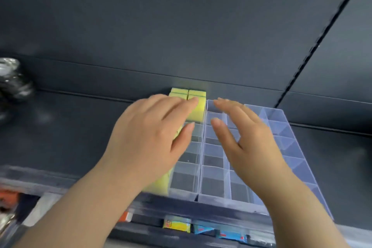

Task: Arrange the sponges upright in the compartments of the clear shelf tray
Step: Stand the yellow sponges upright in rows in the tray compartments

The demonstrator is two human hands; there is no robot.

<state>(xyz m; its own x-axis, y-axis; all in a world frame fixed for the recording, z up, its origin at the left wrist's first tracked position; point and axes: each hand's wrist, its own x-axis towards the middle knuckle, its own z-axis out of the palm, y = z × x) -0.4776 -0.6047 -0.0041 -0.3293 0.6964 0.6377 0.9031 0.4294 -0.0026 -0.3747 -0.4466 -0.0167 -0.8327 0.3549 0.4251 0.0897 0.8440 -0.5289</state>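
Two clear shelf trays lie side by side on a dark shelf, the left one (198, 147) and the right one (285, 127), each split into several compartments. Yellow sponges (198, 106) stand upright in the far compartments of the left tray, and another yellow sponge (159, 184) shows at its near left corner. My left hand (149, 137) lies flat over the left tray's sponge column, fingers straight, fingertips touching the far sponges. My right hand (247, 139) hovers flat above the right tray, holding nothing.
A shiny metallic object (12, 80) sits at the far left of the shelf. Below the shelf's front edge, colourful packets (177, 225) lie on a lower level. The dark back wall (181, 26) rises just behind the trays.
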